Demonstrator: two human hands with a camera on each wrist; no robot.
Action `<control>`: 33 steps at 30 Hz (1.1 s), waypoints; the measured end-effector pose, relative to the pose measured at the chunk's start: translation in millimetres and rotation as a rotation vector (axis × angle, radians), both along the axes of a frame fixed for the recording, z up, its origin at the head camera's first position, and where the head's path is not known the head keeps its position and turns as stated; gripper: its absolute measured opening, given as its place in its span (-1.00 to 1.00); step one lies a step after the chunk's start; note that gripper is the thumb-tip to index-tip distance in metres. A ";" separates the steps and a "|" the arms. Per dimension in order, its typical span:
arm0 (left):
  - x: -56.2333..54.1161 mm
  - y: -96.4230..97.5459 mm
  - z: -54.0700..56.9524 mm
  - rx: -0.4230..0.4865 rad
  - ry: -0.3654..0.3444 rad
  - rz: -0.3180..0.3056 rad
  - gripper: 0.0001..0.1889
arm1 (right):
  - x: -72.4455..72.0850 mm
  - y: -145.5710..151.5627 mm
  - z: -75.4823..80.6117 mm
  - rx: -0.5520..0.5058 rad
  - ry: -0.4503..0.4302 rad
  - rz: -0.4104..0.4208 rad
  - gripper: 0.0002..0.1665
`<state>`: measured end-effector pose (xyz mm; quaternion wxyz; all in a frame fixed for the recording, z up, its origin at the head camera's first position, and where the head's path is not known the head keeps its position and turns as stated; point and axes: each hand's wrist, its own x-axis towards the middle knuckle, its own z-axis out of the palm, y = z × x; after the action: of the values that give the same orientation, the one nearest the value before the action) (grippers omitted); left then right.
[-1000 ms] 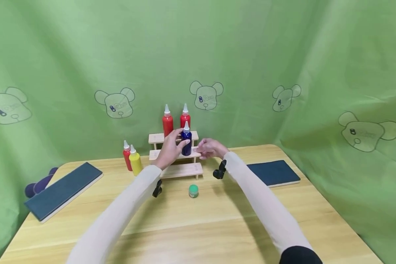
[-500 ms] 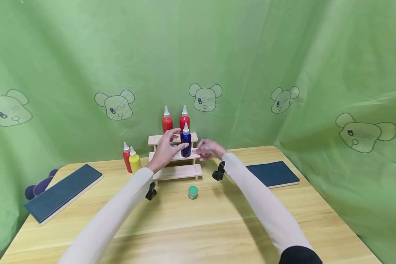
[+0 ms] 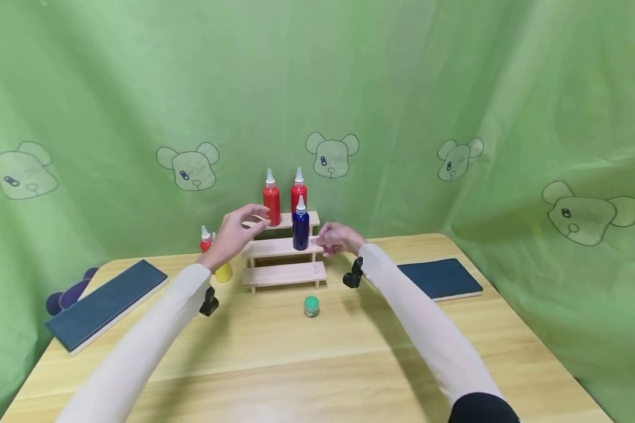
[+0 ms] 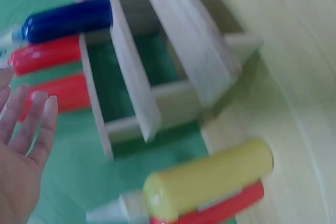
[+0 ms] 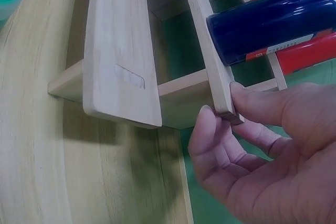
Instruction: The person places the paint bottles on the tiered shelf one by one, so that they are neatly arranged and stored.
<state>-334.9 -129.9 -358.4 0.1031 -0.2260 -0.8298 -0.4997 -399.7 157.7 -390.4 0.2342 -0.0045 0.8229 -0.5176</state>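
Note:
A three-step wooden rack (image 3: pixel 284 273) stands at the back of the table. On its middle step, toward the right end, a blue squeeze bottle (image 3: pixel 300 230) stands upright. Two red squeeze bottles (image 3: pixel 271 205) occupy the top step. My right hand (image 3: pixel 338 238) pinches the right end of the middle step between thumb and fingers, as the right wrist view shows beside the bottle. My left hand (image 3: pixel 236 232) hovers left of the rack, fingers relaxed and holding nothing. Behind its wrist, a yellow squeeze bottle (image 3: pixel 224 272) and another red bottle (image 3: pixel 205 239) are partly hidden.
A small green-lidded jar (image 3: pixel 311 306) sits in front of the rack. One dark blue book (image 3: pixel 108 305) lies on the left and another (image 3: pixel 440 278) on the right. Purple rounded things (image 3: pixel 69 292) show past the left edge. A green curtain (image 3: pixel 391 70) hangs behind.
My left hand has let go of the blue bottle and moved left, now over the yellow bottle. The right hand keeps its hold on the step.

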 end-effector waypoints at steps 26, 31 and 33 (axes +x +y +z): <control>30.3 -88.8 -64.8 0.056 0.053 0.375 -0.35 | 0.5 2.6 -4.1 0.001 -0.001 0.020 -0.75; 32.7 -85.8 -81.9 0.076 0.017 0.394 -0.25 | 0.8 3.5 -1.5 -0.012 -0.022 0.013 -0.76; 33.8 -83.9 -86.7 0.072 0.013 0.397 -0.25 | -0.2 3.5 -2.0 -0.017 -0.031 0.009 -0.76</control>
<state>-301.1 -213.9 -445.1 0.2130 -0.0573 -0.8390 -0.4974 -400.0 161.2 -392.4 0.2490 -0.0021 0.8147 -0.5237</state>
